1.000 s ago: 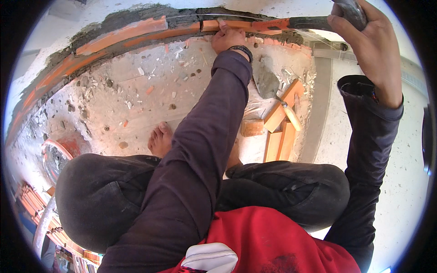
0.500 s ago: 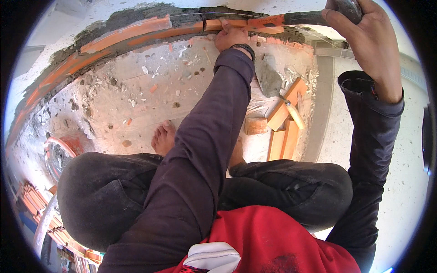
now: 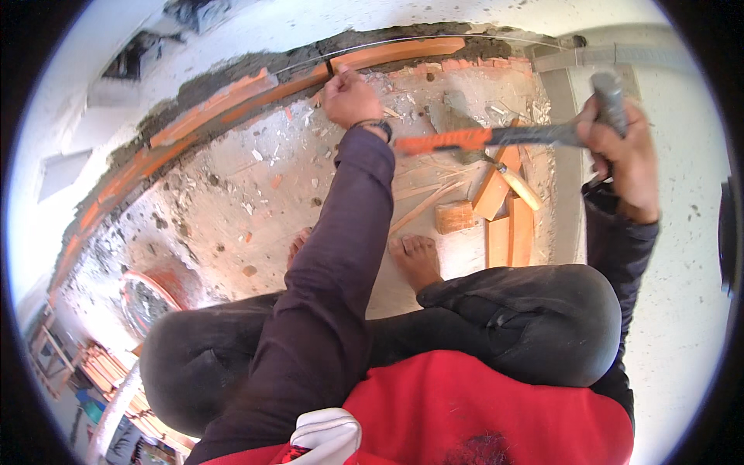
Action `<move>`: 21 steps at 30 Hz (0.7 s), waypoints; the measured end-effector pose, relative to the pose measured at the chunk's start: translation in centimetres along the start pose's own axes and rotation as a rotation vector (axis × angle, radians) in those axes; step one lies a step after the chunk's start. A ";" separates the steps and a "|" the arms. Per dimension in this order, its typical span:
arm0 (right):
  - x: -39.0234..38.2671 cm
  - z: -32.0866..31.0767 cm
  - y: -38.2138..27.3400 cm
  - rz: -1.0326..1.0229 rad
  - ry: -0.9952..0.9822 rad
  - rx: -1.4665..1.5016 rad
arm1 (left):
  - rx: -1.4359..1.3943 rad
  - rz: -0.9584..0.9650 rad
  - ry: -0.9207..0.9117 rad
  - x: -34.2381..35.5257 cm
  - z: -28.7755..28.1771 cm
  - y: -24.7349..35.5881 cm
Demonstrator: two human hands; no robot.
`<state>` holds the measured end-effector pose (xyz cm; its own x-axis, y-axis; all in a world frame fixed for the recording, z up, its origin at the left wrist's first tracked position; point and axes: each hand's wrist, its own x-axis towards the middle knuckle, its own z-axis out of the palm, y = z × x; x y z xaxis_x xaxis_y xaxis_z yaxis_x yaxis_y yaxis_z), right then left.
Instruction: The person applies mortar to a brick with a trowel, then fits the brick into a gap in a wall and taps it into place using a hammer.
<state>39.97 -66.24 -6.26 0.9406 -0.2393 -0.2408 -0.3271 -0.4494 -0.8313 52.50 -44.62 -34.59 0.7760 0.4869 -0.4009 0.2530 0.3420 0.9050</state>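
Note:
My left hand point(image 3: 350, 101) has its fingers curled on the left end of an orange brick strip point(image 3: 399, 49), which lies in the grey mortar band point(image 3: 298, 56) along the wall beside a thin string. My right hand point(image 3: 624, 151) grips an orange and black hammer point(image 3: 446, 142) by its grey head end, the handle held level over the floor below the strip and slightly blurred. Under the hammer a trowel point(image 3: 519, 186) with a wooden handle lies on loose orange brick pieces point(image 3: 521, 232), its blade partly hidden.
A small block point(image 3: 453, 217) and thin splinters lie among rubble on the dusty floor point(image 3: 225, 240), near my bare feet. A bucket point(image 3: 143, 283) stands at the left, with stacked bricks point(image 3: 101, 364) and a pale pipe behind it. A white wall point(image 3: 682, 256) is on the right.
The hammer has come down off the brick strip toward me as my right hand lowered. The view has shifted; my left hand stays at the strip, now nearer its left end.

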 end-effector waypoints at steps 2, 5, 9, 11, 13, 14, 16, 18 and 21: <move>-2.0 0.8 4.2 0.135 -0.004 0.157 | 0.340 0.254 0.012 -1.9 -0.2 1.4; -3.6 4.6 10.1 0.280 -0.064 0.402 | 0.374 0.394 -0.144 -0.3 -2.0 2.6; -5.4 9.8 15.2 0.375 -0.116 0.671 | 0.663 0.268 -0.459 -0.3 -2.5 5.0; -5.4 13.4 17.5 0.375 -0.156 0.699 | 0.808 0.193 -0.671 -0.5 -2.7 6.2; -5.4 16.5 18.8 0.405 -0.217 0.655 | 0.970 0.185 -0.843 -1.0 -2.9 7.2; -5.2 17.8 18.3 0.409 -0.251 0.689 | 1.018 0.210 -0.882 -1.2 -3.1 7.8; -5.0 19.3 17.0 0.425 -0.308 0.722 | 1.080 0.246 -0.971 -1.5 -3.2 8.4; -4.3 20.3 16.9 0.370 -0.361 0.463 | 1.225 0.279 -1.073 -1.7 -2.7 9.8; -3.3 21.6 17.1 0.167 -0.365 0.010 | 1.366 0.464 -1.202 -1.8 -3.1 11.9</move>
<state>33.23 -54.54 -30.46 0.8455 0.0143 -0.5338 -0.4790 -0.4213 -0.7701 52.34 -38.94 -23.51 0.6941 -0.6170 -0.3709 -0.3129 -0.7226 0.6164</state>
